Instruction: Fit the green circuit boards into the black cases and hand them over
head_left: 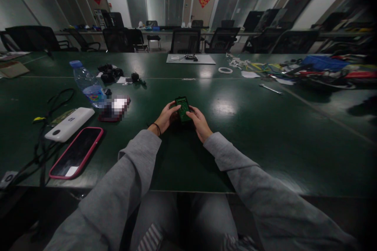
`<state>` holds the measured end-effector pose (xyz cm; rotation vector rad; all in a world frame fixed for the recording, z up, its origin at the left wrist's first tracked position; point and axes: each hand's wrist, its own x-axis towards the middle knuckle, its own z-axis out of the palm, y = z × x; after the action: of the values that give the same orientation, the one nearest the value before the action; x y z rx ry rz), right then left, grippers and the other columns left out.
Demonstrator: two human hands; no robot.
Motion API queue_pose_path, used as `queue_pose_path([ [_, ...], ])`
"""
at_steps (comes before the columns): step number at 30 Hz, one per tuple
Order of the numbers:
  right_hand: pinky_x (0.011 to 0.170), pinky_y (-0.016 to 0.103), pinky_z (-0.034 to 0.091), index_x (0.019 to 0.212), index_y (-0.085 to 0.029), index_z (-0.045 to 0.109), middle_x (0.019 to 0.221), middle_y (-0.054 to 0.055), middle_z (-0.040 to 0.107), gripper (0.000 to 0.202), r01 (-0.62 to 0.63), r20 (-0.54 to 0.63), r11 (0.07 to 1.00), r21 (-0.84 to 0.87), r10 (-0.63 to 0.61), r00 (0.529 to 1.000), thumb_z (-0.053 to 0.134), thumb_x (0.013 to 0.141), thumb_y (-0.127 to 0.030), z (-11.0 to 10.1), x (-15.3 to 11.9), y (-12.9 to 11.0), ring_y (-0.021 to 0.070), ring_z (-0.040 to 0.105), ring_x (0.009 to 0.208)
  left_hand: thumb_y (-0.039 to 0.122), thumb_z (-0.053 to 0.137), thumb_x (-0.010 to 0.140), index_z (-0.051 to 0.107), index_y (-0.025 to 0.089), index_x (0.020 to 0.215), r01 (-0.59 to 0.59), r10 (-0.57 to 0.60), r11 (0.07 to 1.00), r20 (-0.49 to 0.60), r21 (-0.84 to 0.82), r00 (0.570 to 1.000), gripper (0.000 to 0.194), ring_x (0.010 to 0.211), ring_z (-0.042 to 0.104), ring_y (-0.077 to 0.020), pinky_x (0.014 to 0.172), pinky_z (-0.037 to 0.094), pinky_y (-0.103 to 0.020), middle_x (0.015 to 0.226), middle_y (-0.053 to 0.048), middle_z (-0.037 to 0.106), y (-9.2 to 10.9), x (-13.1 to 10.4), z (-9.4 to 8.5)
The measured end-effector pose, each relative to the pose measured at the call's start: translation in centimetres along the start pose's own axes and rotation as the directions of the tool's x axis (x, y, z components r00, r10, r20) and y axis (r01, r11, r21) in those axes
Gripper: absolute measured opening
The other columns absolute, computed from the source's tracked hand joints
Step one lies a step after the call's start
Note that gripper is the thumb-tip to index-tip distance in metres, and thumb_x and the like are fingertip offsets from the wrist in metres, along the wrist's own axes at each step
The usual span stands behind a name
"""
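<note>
Between my two hands is a small black case with a green circuit board (183,110) showing in it, tilted up towards me over the green table (188,157). My left hand (167,117) grips its left side, with the thumb lying on the board. From the right, my right hand (200,120) holds the other side, its thumb on the board's lower right part. The fingers behind the case are mostly hidden. A dark band circles my left wrist.
To the left lie a pink-edged phone (77,153), a white power bank (70,124), a black cord (38,151) and a leaning plastic bottle (86,84). Black parts (110,73) sit behind them. At the far right are tangled cables (265,66) and a blue tray (324,63).
</note>
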<state>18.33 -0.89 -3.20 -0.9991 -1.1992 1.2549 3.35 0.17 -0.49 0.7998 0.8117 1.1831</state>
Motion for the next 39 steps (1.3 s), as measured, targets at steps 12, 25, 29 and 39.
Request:
queue_pose_path([
  [12,0.104,0.044,0.043,0.119,-0.023,0.055,0.11,0.005,0.063,0.054,0.0,-0.011,1.0,0.026,0.0,1.0,0.069,0.073,-0.047,0.08,-0.09,-0.11,0.0236,0.057,0.111,0.016,0.073,0.076,0.051,0.017,0.124,0.012,-0.011,1.0,-0.018,0.018,1.0,0.053,0.076,0.067,-0.0136,0.074,0.051,-0.028,0.103,-0.009,0.07,0.23,-0.25,0.35],
  [25,0.102,0.044,0.046,0.126,-0.02,0.05,0.115,0.009,0.061,0.067,0.042,0.05,0.999,-0.016,-0.041,0.998,0.076,0.069,-0.043,0.14,-0.13,0.06,0.0233,0.059,0.109,0.017,0.072,0.074,0.052,0.017,0.122,0.002,-0.001,1.0,-0.019,0.024,1.0,0.052,0.079,0.067,-0.0157,0.073,0.052,-0.029,0.101,-0.008,0.07,0.08,-0.05,0.03],
  [29,0.102,0.044,0.047,0.13,-0.019,0.048,0.118,0.011,0.059,0.07,0.084,0.066,0.993,-0.088,-0.078,0.995,0.075,0.07,-0.044,0.15,-0.17,0.01,0.0233,0.058,0.11,0.018,0.071,0.075,0.054,0.017,0.121,-0.004,0.004,1.0,-0.022,0.017,1.0,0.049,0.079,0.067,-0.0157,0.074,0.05,-0.03,0.1,-0.008,0.07,0.11,-0.06,0.05],
  [39,0.108,0.048,0.041,0.141,-0.018,0.039,0.132,0.013,0.05,0.069,0.401,0.01,0.764,-0.505,-0.459,0.888,0.065,0.08,-0.037,-0.28,-0.45,-0.45,0.026,0.05,0.121,0.039,0.066,0.085,0.06,0.018,0.11,-0.022,0.024,0.998,0.022,-0.055,0.999,0.034,0.086,0.065,-0.0158,0.076,0.048,-0.028,0.103,-0.008,0.069,-0.27,-0.57,0.78],
])
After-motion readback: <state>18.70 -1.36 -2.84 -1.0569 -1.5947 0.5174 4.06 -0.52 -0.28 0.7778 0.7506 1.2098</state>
